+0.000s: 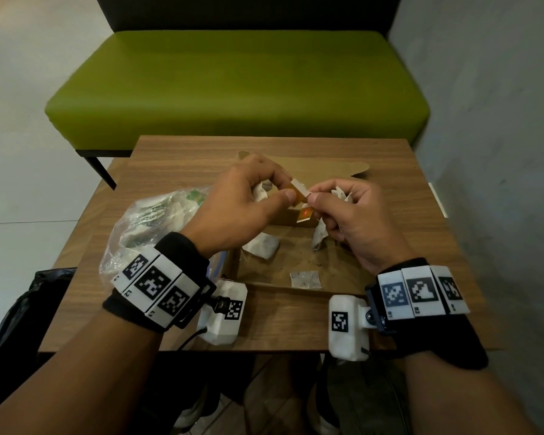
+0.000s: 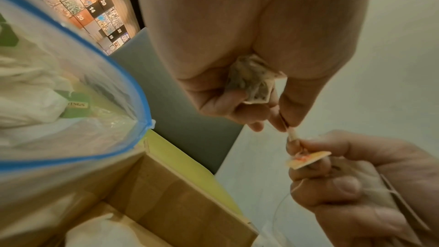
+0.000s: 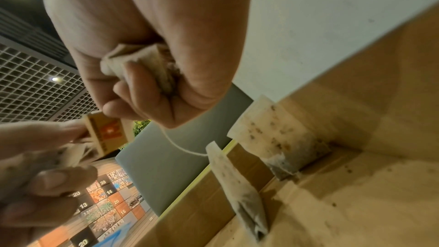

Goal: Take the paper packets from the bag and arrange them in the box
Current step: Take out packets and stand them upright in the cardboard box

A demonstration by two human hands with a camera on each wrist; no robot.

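Cardboard box [image 1: 299, 279], open-topped, sits on the wooden table [image 1: 170, 171]. Clear zip bag [image 1: 148, 227] with a blue seal lies just left of it, packets bunched inside. Both hands are raised over the box's far half.

Left hand [image 1: 242, 196]: thumb and forefinger pinch a small orange-and-white paper tag [image 1: 299, 191]; remaining fingers curl around a crumpled packet [image 2: 251, 84] held in the palm. Right hand [image 1: 349, 211]: thumb and forefinger pinch the same cluster of tags from the other side; other fingers curl on a second packet [image 3: 142, 65]. A thin string [image 3: 180, 145] runs from the right fist to a packet [image 3: 240, 185] dangling into the box.

On the box floor: one packet [image 1: 263, 246] near the left wall, one flat packet [image 1: 305, 279] near the front. The right wrist view shows another leaning against an inner wall [image 3: 280, 138].

Judgement: step in hand looks like untangling tags and strings before placing. Task early; the bag looks mostly full.

To do it well:
- Separate the tags with fingertips only, pulling apart slowly; the paper looks thin and loose specks already dot the box floor, so a hard tug may tear a packet.
- Ease the palm grip so the packets are not crushed.
- Watch the dangling packet; its string can snag on those already placed.
- Lay each packet flat beside the others, tag tucked in.
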